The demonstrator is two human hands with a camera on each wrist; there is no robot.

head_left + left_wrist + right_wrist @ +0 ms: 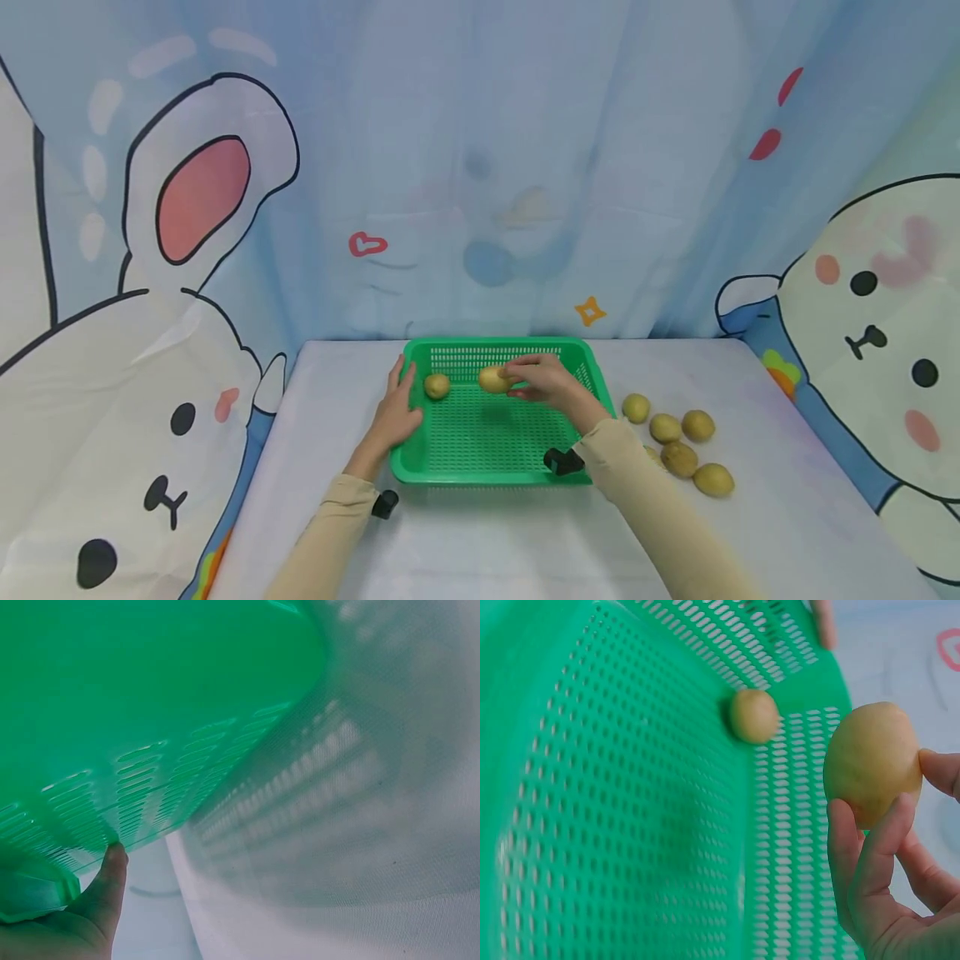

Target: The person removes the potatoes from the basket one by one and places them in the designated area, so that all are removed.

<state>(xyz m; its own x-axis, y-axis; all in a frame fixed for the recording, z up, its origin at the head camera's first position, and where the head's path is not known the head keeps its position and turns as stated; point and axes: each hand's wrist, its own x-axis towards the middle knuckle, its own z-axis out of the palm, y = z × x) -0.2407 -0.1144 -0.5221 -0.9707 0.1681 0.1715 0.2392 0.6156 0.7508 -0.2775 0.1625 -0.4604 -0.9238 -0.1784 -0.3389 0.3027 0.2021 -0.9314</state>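
A green plastic basket [480,479] with slotted walls stands on the table. My left hand [395,414] holds its left rim, thumb over the edge and fingers along the outer wall; one finger [112,874] touches the slots in the left wrist view. Over the basket, my right hand [551,383] pinches a potato [874,761] between thumb and fingertips, clear of the basket floor. Another potato [437,386] lies inside, near the left wall; the right wrist view shows this potato [754,716] in a corner.
Several loose potatoes [678,459] lie on the white tablecloth [787,517] right of the basket, one partly hidden by the right sleeve [637,483]. A printed cartoon curtain [450,167] hangs behind the table. A black wrist camera [562,461] sits at the right wrist.
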